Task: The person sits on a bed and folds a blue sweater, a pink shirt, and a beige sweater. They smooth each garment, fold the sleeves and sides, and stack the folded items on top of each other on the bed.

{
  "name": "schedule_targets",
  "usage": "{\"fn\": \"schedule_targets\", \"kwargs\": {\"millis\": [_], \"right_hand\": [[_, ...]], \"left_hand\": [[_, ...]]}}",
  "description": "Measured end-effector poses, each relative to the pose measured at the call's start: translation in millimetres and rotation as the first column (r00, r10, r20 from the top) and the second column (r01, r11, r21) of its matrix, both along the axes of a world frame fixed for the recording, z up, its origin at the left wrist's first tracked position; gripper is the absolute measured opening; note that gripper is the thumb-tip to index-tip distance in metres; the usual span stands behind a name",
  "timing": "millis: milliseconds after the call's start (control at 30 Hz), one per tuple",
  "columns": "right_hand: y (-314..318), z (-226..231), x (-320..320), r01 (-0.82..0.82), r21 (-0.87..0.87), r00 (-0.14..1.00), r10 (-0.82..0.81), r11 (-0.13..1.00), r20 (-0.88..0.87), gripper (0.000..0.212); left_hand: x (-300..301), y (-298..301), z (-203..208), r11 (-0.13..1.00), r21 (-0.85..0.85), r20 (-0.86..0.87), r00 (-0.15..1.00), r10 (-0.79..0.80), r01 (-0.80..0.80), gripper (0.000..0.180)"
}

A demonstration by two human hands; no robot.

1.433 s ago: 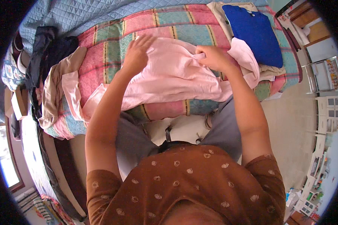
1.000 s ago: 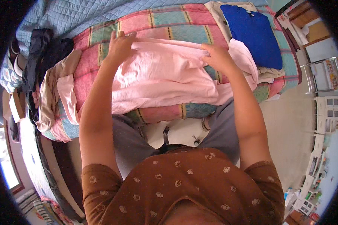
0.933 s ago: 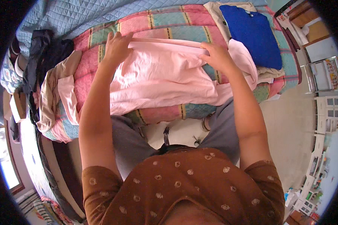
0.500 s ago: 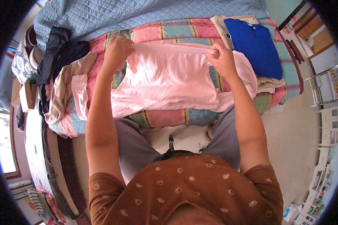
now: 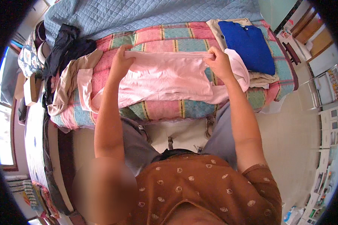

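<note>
A pale pink long-sleeved shirt (image 5: 165, 77) is spread between my hands over the plaid bedcover, its far edge pulled into a straight line. My left hand (image 5: 121, 62) pinches that edge at its left end. At the right end, my right hand (image 5: 219, 63) grips the same edge between thumb and fingers. One sleeve trails out left past my left forearm; the other lies beside my right wrist. The near part of the shirt rests on the bed in soft wrinkles.
Beyond the plaid bedcover (image 5: 154, 112) lies a blue quilt (image 5: 150, 18). A folded blue garment (image 5: 248, 47) rests on beige clothing at the right. Dark clothes (image 5: 69, 48) and beige trousers (image 5: 69, 84) are heaped at the left, near an open box (image 5: 32, 90).
The shirt's far edge has been drawn taut and straight between my hands. My left hand has shifted slightly right and nearer. The view has moved a little.
</note>
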State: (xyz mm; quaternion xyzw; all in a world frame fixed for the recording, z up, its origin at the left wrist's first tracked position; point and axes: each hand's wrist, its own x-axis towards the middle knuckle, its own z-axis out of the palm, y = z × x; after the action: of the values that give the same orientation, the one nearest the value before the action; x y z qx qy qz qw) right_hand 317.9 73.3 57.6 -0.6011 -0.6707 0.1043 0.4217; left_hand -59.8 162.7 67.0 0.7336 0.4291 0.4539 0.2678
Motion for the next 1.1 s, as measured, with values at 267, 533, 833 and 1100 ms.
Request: {"fn": "schedule_targets", "kwargs": {"millis": [267, 533, 833, 1100], "right_hand": [[-17, -8, 9, -0.184, -0.230, 0.928, 0.092, 0.956, -0.362, 0.042], [-11, -7, 15, -0.221, -0.345, 0.903, 0.058, 0.912, -0.425, 0.030], [24, -28, -17, -0.144, -0.148, 0.746, 0.009, 0.978, -0.666, 0.032], [26, -48, -66, -0.146, -0.210, 0.810, -0.005, 0.967, -0.587, 0.033]], "left_hand": [[3, -45, -1, 0.990, -0.139, 0.072, 0.997, 0.005, 0.006, 0.032], [-8, -52, 11, 0.865, -0.425, 0.264, 0.951, -0.161, 0.265, 0.033], [17, -20, -28, 0.947, -0.312, 0.214, 0.965, 0.149, -0.077, 0.035], [94, -42, -35, 0.976, -0.143, 0.118, 0.976, 0.184, -0.167, 0.023]]}}
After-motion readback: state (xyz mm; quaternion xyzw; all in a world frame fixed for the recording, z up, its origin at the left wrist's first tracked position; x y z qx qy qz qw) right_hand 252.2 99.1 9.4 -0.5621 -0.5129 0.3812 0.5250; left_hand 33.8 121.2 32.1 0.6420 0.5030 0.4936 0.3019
